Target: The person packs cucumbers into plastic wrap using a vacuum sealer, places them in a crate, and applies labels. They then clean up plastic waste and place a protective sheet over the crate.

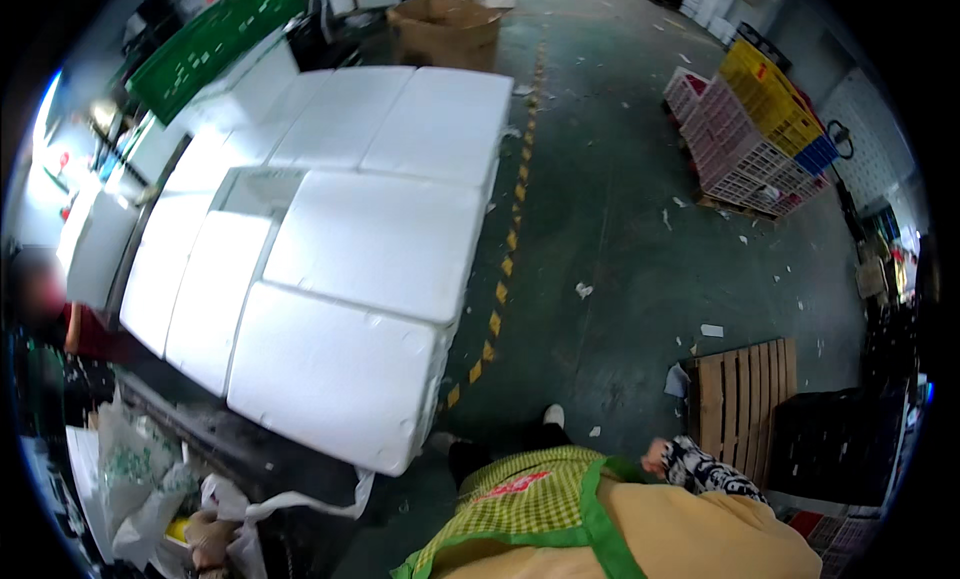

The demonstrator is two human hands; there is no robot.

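Observation:
My right hand (pixel 656 459) hangs beside my apron (pixel 525 496), below a black-and-white patterned sleeve. Its fingers look curled in, and nothing shows in them. A wooden pallet (pixel 739 406) is the nearest thing to it. My left hand is out of view. Before me on the left, white foam boxes (pixel 337 369) stand side by side in a large block. A dark gap shows between some of them, with a grey-white surface (pixel 259 193) lower down. At the bottom left another hand (pixel 210 534) lies among plastic bags (pixel 139 466); whose it is cannot be made out.
Stacked plastic crates (pixel 750 144) stand on a pallet at the right. A yellow-black floor line (pixel 517 204) runs past the boxes. A brown round bin (pixel 446 31) and a green crate (pixel 217 43) are at the back. A person (pixel 90 331) is at the left edge.

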